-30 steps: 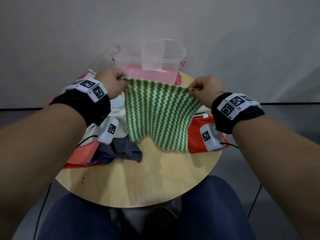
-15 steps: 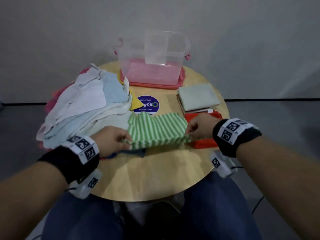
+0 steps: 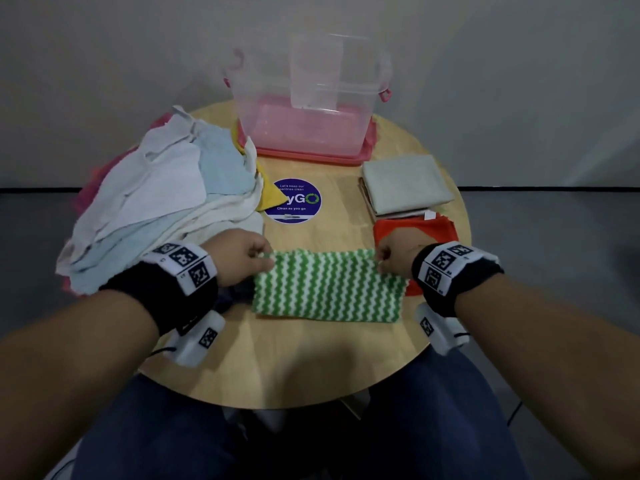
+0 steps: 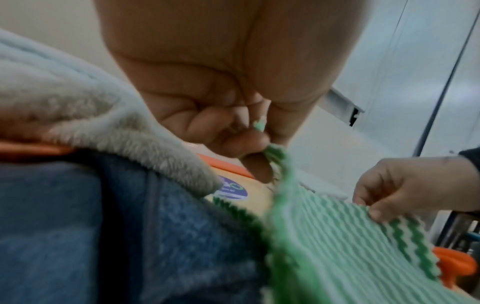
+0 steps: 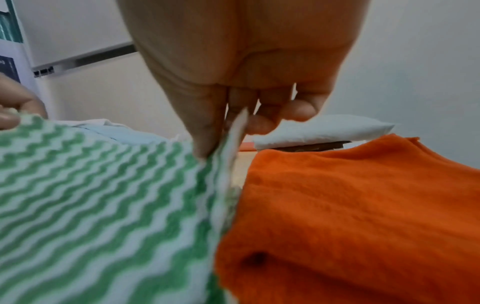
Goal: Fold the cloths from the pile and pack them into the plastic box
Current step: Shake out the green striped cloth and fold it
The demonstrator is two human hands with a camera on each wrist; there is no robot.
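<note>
A green and white zigzag cloth (image 3: 329,287) (image 4: 350,246) (image 5: 103,195) lies doubled on the round wooden table (image 3: 287,362), in front of me. My left hand (image 3: 242,259) (image 4: 233,127) pinches its far left corner. My right hand (image 3: 393,256) (image 5: 233,115) pinches its far right corner. The clear plastic box (image 3: 308,98) stands at the table's far edge on a pink lid. The pile of white, pale blue and pink cloths (image 3: 162,199) is heaped at the left.
Folded cloths (image 3: 407,185) are stacked at the right, with an orange cloth (image 3: 415,226) (image 5: 350,216) just beside my right hand. A round blue sticker (image 3: 294,200) marks the table's middle. A dark blue cloth (image 4: 130,236) lies under my left wrist.
Both hands brought the striped cloth down from in front of the box and laid it on the table, folded in half towards me. The head view tilted down.
</note>
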